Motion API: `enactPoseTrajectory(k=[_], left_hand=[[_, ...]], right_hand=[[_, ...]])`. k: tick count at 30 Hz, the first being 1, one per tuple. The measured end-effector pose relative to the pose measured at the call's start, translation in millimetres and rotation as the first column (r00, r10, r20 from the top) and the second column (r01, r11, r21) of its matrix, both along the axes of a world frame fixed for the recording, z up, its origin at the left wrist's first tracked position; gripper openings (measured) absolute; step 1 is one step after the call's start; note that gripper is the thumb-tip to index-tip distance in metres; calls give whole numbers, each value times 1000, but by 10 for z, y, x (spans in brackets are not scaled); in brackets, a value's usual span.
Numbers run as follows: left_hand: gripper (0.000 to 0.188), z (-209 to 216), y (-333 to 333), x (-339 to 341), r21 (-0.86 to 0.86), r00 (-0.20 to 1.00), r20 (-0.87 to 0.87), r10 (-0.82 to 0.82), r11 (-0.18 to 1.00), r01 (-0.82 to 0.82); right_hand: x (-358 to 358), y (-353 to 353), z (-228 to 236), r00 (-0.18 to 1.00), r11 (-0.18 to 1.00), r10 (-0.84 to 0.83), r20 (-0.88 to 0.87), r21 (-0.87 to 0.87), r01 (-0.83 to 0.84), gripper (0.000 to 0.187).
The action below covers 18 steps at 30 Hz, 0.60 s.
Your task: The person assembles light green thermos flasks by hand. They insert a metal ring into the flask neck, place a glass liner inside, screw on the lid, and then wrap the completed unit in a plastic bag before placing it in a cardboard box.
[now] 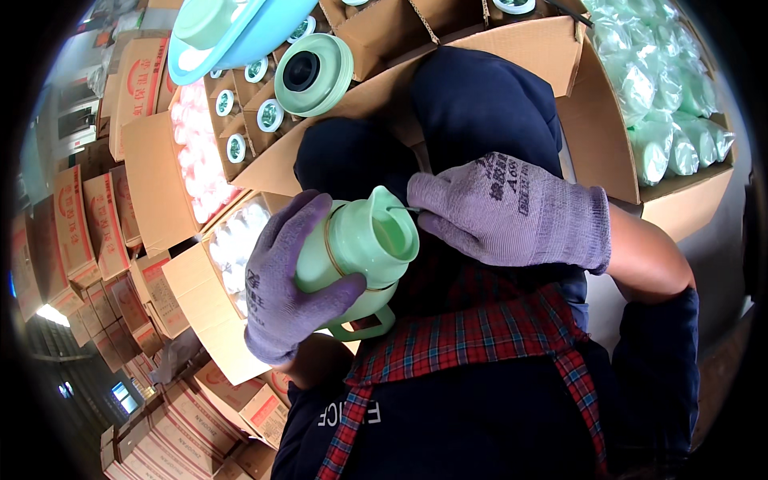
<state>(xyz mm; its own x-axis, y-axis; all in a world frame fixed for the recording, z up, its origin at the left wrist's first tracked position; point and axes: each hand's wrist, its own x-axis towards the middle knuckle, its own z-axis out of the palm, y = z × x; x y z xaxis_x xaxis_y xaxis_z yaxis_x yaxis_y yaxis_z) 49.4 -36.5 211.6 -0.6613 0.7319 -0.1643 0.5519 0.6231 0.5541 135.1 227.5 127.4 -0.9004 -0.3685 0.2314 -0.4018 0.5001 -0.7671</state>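
A pale green plastic jug top with a spout and a handle (364, 244) lies tilted over my lap. My left hand (288, 280), in a purple knit glove, is wrapped around its body from the left. My right hand (512, 212), also in a purple glove, reaches in from the right, and its fingertips pinch a thin metal wire or pin (404, 210) at the rim of the spout opening. A gold band runs around the green body. I wear dark trousers and a red plaid apron.
Open cardboard boxes surround me: one ahead with green-rimmed round parts in dividers (264, 112), one at right with bagged pale green pieces (664, 96), boxes at left with pink (200, 152) and white (236, 240) pieces. A green round base (314, 74) and blue basin (232, 32) sit ahead. Sealed cartons are stacked at left.
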Motion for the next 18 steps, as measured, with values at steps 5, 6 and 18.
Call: enactPoseTrajectory(k=[5, 6, 18], left_hand=[[81, -13, 87, 156, -37, 995, -86, 46, 998, -50], [81, -13, 104, 179, -53, 993, -107, 47, 997, -53], [75, -119, 177, 448, -108, 936, -351, 33, 991, -75]], right_hand=[[-10, -19, -93, 997, 998, 3, -72, 66, 2, 17], [-17, -40, -130, 997, 998, 3, -73, 70, 2, 17], [55, -113, -252, 997, 991, 19, -72, 132, -10, 18]])
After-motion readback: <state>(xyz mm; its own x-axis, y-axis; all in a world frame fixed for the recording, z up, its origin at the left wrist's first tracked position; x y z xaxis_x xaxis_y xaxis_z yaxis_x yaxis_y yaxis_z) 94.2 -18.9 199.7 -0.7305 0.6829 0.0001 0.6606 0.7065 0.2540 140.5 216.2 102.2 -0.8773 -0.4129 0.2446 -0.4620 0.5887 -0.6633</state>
